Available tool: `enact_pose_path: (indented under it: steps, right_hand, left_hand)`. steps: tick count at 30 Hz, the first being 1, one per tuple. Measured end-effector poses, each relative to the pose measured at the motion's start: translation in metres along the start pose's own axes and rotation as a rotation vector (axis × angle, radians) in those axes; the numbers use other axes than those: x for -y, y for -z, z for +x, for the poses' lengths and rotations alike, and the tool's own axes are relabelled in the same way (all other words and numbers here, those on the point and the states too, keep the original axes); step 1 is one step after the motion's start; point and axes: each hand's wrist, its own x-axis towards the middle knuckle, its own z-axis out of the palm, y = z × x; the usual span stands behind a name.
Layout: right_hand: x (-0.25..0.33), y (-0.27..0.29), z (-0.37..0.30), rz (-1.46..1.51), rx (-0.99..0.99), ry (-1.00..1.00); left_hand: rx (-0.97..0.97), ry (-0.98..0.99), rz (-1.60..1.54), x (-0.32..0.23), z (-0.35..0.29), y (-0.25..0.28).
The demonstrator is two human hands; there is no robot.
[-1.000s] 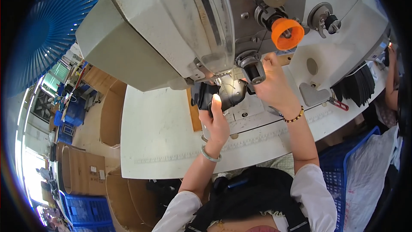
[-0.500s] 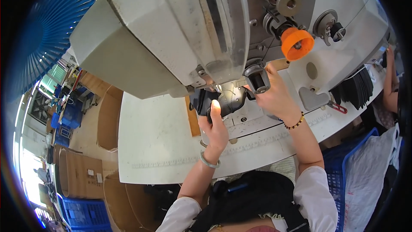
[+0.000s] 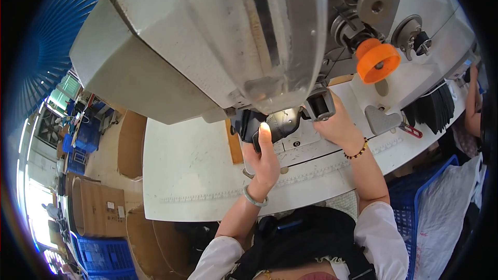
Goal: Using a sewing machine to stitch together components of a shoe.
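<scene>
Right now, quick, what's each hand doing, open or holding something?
Left hand: closed on the black piece under the sewing machine head.
Right hand: on the same work; grip cannot be told.

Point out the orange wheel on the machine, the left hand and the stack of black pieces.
orange wheel [image 3: 378,63], head view, its flat face.
left hand [image 3: 264,162], head view, back of the hand.
stack of black pieces [image 3: 429,110], head view, middle of the fanned edges.

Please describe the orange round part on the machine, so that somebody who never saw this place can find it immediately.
Start at the big grey-white sewing machine that fills the top of the head view. On its right side sit several round knobs; the orange wheel is the lowest, just above the right hand. The metal knobs beside it are grey; it alone is bright orange.
</scene>
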Motion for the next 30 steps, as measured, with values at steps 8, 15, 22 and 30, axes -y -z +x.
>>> enact_pose_path:
  steps: [8,15,22,30]
  right_hand:
    - [-0.003,-0.001,-0.003,-0.004,0.018,-0.032]
    - [-0.007,0.001,-0.004,0.013,0.067,-0.022]
    - [-0.006,-0.001,-0.005,-0.012,0.052,-0.038]
    - [-0.006,-0.002,-0.004,-0.012,0.029,-0.012]
  left_hand:
    - [-0.077,0.083,-0.08,-0.003,0.002,-0.005]
    - [-0.11,0.188,-0.145,-0.007,0.002,-0.007]
    - [-0.22,0.406,-0.357,-0.013,0.01,-0.013]
    - [-0.05,0.234,-0.218,0.001,0.003,-0.001]
